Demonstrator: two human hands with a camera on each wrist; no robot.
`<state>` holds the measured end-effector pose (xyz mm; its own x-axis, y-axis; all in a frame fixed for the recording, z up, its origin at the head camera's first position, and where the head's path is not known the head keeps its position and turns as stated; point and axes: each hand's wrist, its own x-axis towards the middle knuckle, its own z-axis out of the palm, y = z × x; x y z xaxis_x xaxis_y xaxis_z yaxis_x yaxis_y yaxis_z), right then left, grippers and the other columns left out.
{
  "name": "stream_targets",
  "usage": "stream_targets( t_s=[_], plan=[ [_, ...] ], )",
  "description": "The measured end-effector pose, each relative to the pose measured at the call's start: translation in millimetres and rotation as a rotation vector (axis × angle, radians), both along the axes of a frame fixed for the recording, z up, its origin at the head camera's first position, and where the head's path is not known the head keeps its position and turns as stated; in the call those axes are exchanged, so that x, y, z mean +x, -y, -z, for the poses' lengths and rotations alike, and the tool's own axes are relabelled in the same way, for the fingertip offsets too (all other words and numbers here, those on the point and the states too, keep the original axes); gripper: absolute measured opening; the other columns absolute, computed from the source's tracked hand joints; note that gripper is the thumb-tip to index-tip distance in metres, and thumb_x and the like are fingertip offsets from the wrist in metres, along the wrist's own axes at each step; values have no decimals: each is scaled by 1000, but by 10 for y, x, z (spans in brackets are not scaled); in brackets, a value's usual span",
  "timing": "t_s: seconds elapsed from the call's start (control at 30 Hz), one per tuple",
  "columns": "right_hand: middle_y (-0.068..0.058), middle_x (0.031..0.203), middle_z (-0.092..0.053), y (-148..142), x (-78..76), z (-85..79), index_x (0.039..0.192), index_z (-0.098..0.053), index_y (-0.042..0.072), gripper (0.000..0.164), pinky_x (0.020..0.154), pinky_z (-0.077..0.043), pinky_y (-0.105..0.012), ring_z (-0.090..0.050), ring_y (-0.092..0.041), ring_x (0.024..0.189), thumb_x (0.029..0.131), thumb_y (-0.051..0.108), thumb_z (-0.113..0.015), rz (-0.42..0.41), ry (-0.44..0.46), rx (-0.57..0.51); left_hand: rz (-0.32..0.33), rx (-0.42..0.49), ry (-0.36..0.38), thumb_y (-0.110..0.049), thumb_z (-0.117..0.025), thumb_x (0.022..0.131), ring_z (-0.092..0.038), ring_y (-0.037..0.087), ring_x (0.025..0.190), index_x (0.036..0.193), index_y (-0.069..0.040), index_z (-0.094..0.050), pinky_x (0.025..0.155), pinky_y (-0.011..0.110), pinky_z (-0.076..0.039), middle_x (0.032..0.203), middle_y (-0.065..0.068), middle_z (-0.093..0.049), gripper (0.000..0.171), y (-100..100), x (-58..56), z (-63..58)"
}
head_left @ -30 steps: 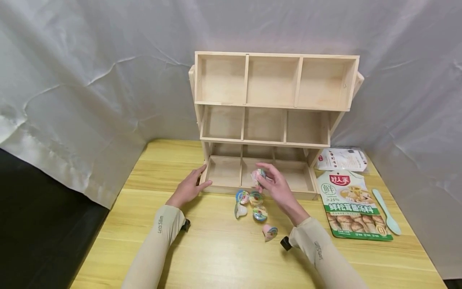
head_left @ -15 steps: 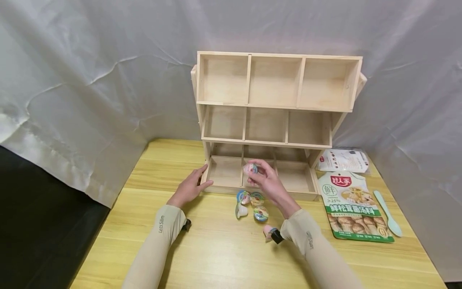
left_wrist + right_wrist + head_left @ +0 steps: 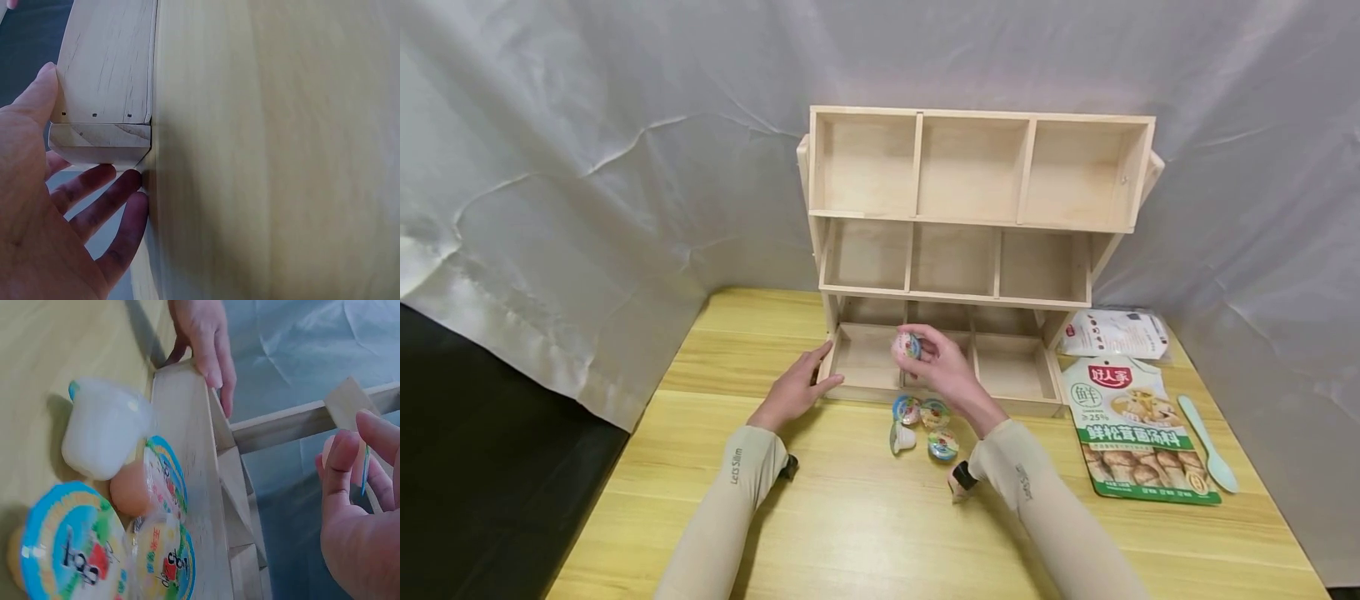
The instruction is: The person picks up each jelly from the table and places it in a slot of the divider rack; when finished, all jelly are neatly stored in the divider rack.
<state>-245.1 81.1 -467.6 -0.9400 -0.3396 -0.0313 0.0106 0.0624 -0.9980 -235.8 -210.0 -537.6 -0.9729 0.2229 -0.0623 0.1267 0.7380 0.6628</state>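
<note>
My right hand (image 3: 951,371) pinches a small pink jelly cup (image 3: 907,345) between thumb and fingers, over the bottom tray of a three-tier wooden organizer (image 3: 865,392). In the right wrist view the fingers partly hide this cup, and its lid edge shows. My left hand (image 3: 793,390) rests at the tray's front left corner. In the left wrist view its thumb touches one side of the wood, with loosely spread fingers on the other side. Several jelly cups lie in front of the tray, including a white one (image 3: 103,428) and one with a blue-rimmed lid (image 3: 943,445).
Another pink cup (image 3: 957,490) lies nearer, partly behind the right wrist's black camera. At the right are a green-and-white mushroom seasoning pouch (image 3: 1138,433), a pale green spoon (image 3: 1208,446) and a white packet (image 3: 1116,333). Grey cloth (image 3: 715,150) hangs behind the table.
My right hand has moved left with the jelly cup, from the middle compartment toward the left divider, and turned the cup. The left hand has stayed at the corner.
</note>
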Motion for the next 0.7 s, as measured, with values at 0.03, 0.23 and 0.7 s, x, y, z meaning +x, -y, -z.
stream_targets(
  t_s=[0.03,0.23,0.7],
  plan=[
    [-16,132,-63,17,-21,10,143,-59,15,50,95,-59,-49,-68,-24,116,96,9,-75,7,-8,16,-2,-1,1,-57,-54,104,-31,43,154,167,-30,-19,121,66,-27,169,17,-28,78,0,-1,2],
    [-17,135,-63,101,-135,63,145,-58,14,53,97,-59,-44,-67,-30,122,96,8,-75,16,-22,61,1,-12,5,-61,-53,103,-29,42,155,168,-29,-18,122,65,-27,170,16,-28,80,7,-1,8],
    [-18,133,-66,375,-377,137,145,-57,9,55,92,-60,-31,-67,-32,120,93,10,-77,25,-68,139,-2,29,2,-62,-56,101,-40,44,149,167,-29,-21,118,66,-33,168,16,-32,82,20,-12,6]
  ],
)
